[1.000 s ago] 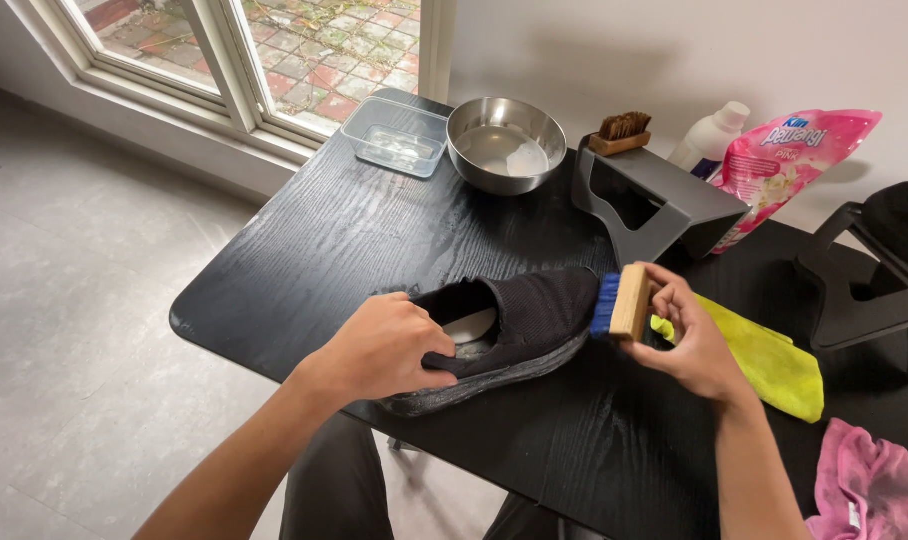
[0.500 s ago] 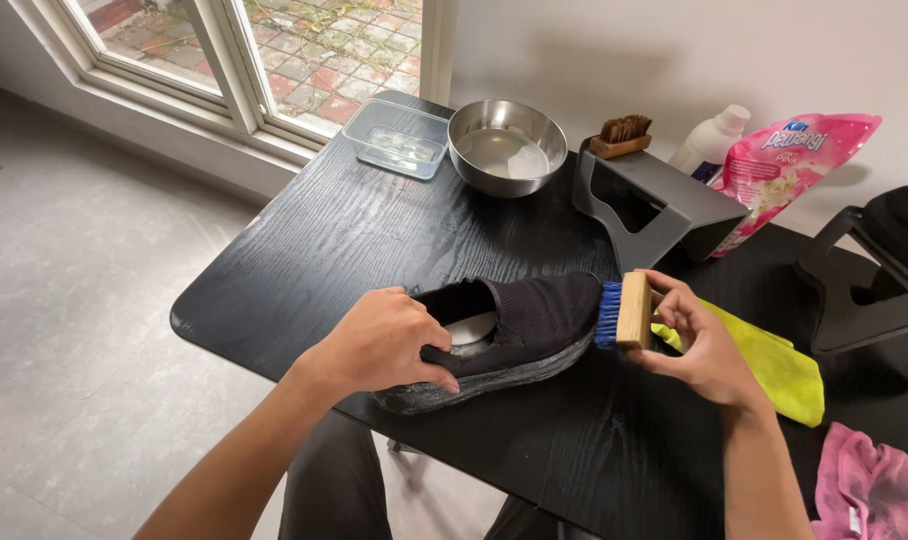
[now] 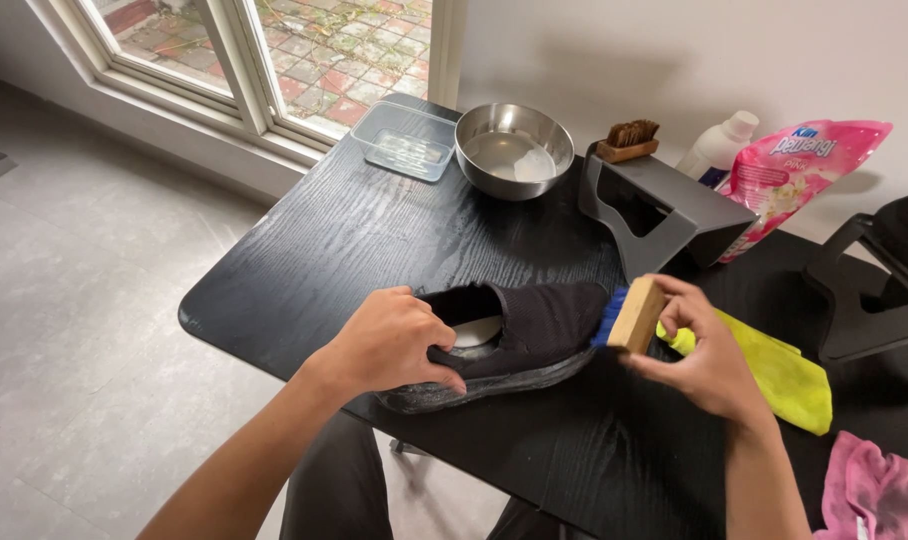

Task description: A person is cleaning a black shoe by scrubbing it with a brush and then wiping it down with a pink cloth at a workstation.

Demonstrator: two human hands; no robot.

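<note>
Gripping shoe (image 3: 519,335) at heel with left hand (image 3: 389,340) — soft knit, light, probably yields; right hand (image 3: 709,355) clasping brush (image 3: 629,315) against toe — firm sole likely steadier hold.

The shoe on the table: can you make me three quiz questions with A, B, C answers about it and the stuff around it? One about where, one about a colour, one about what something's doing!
1. Where does the metal bowl stand?
A. on the floor
B. at the far end of the table, beside the clear plastic tray
C. on the yellow cloth

2. What colour are the bristles of the wooden brush?
A. blue
B. red
C. white

3. What is the left hand doing?
A. resting flat on the table
B. lifting the bowl
C. gripping the black shoe

Answers:
1 B, since bowl and tray sit together near the window.
2 A, since blue bristles meet the shoe's toe.
3 C, since its fingers curl over the shoe's opening while the right hand holds the brush.
</note>
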